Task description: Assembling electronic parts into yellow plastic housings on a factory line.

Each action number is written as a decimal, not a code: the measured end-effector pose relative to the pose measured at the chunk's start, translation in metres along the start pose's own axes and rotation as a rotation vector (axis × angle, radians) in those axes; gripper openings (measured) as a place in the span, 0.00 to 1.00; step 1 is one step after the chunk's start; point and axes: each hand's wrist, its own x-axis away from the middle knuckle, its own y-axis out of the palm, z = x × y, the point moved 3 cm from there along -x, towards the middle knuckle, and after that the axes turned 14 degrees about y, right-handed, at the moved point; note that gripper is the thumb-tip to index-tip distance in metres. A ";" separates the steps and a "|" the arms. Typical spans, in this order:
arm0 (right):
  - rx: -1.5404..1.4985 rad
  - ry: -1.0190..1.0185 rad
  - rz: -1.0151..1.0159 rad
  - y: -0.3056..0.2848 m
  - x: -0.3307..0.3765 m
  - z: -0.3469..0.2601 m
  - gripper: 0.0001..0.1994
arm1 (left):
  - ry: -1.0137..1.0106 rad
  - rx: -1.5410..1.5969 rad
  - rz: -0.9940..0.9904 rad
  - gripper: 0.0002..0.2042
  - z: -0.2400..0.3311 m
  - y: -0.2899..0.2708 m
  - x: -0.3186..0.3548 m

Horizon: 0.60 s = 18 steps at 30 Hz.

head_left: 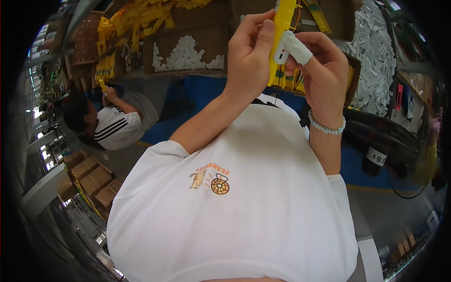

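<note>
My left hand (251, 58) is closed around a long yellow plastic housing (283, 19), which stands nearly upright at the top of the view. My right hand (329, 70) pinches a small white plastic cap (280, 56) with a dark slot and a red dot, held against the housing's side. White wrapping (298, 50) covers the right thumb and hides part of the cap. Whether the cap is joined to the housing or only touches it, I cannot tell. Behind the hands lies another yellow housing (317, 16) with a thin orange wire near it.
A cardboard tray (155, 40) with small white parts stands left of my hands, beside piled yellow housings (136, 21). White pieces (371, 61) form a big heap at right. A co-worker (117, 122) sits at left, holding something yellow. Cardboard boxes (94, 181) are stacked lower left.
</note>
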 end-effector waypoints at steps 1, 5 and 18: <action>-0.004 0.010 -0.003 0.001 0.002 0.001 0.08 | 0.031 -0.056 -0.015 0.14 0.002 0.000 0.001; 0.078 0.004 0.004 -0.002 -0.002 0.000 0.07 | 0.010 -0.124 -0.077 0.14 0.002 0.003 0.005; 0.269 -0.170 0.342 -0.028 0.028 -0.007 0.09 | -0.415 0.889 -0.050 0.24 -0.033 -0.003 0.014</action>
